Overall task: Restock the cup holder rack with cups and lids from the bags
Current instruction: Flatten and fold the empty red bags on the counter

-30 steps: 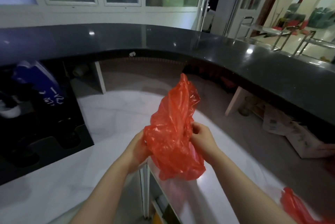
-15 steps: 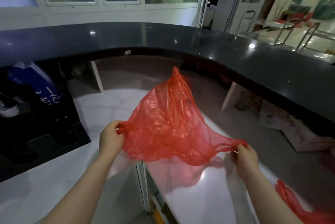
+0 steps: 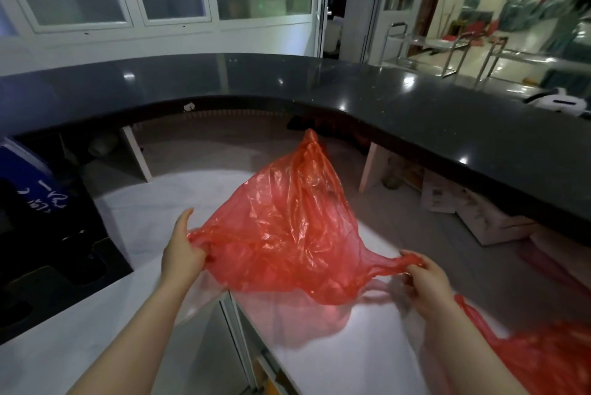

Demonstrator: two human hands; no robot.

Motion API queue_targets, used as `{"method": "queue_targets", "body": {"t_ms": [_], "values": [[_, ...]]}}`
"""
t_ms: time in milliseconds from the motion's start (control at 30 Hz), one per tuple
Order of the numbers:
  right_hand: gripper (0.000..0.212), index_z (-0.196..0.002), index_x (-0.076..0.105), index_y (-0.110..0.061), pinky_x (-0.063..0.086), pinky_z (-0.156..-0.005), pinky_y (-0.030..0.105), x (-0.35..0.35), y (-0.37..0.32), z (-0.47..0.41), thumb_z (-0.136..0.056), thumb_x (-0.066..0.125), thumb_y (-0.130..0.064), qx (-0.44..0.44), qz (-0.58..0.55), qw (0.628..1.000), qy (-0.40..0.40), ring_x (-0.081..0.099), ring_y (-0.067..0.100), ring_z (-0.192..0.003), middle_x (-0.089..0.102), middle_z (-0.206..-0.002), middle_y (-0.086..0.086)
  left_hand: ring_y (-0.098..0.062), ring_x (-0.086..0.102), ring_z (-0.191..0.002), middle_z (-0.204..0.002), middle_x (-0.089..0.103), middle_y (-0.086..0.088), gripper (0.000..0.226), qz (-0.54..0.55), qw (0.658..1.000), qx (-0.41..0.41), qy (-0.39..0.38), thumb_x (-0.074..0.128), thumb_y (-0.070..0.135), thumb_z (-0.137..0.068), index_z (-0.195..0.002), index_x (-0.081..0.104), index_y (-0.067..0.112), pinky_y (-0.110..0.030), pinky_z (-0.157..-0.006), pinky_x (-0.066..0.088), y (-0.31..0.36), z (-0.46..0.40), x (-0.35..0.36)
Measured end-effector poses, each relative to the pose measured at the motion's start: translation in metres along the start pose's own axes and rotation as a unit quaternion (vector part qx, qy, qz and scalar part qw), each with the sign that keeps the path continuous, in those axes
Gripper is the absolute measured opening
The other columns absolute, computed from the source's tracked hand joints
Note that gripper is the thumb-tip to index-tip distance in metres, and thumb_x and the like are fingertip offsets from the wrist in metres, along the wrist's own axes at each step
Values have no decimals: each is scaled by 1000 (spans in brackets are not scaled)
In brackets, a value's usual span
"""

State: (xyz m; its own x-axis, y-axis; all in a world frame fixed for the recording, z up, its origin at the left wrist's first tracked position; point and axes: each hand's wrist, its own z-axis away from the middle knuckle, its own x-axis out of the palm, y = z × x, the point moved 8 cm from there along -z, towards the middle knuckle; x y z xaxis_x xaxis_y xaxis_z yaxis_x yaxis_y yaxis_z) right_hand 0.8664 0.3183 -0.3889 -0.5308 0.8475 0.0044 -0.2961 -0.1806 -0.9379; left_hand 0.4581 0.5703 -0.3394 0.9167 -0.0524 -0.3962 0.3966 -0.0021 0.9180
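A thin red plastic bag [image 3: 287,228] is stretched out flat between my two hands above the white counter [image 3: 153,222]. My left hand [image 3: 182,254] pinches its left handle. At the right, my right hand [image 3: 425,279] grips the other handle, which is pulled into a thin strand. The bag looks empty and its bottom corner points up and away from me. The black cup holder rack [image 3: 48,273] with round cut-outs lies at the far left on the counter. No cups or lids show.
A second red bag [image 3: 543,359] lies crumpled on the counter at the lower right. A curved black countertop [image 3: 415,119] rings the work area. Cardboard boxes [image 3: 473,212] sit beneath it at right. A blue bag [image 3: 28,177] stands at far left.
The bag was bunched between my hands close together; my hands have moved apart and spread it wide. The view has shifted a little.
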Motion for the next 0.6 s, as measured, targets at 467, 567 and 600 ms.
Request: {"method": "queue_targets", "body": {"t_ms": [467,567,600], "values": [[17,-87,65,-14,54,-57,31,-39,-5,-1,-96,54,-22,49,-117,992,20,63,18,-60,68,-63,1,-21,66,-69,-78,69,1,31,-102,992,-23,69,60,-5,-80,-99,74,16,-38,-76,57,-13,-31,-33],[13,-94,63,-13,52,-43,24,-69,-11,-9,-96,51,-9,27,-74,994,76,65,12,-47,68,-56,4,-23,67,-65,-72,66,-1,36,-51,993,-61,90,54,-13,-78,-98,72,12,-45,-77,58,-25,-39,-43],[13,-98,62,-10,51,-41,22,-75,-14,-10,-96,50,-6,12,-46,995,90,65,14,-47,68,-59,8,-24,68,-64,-72,67,-2,35,-44,993,-65,89,53,-11,-79,-97,71,12,-45,-75,59,-27,-39,-42]]}}
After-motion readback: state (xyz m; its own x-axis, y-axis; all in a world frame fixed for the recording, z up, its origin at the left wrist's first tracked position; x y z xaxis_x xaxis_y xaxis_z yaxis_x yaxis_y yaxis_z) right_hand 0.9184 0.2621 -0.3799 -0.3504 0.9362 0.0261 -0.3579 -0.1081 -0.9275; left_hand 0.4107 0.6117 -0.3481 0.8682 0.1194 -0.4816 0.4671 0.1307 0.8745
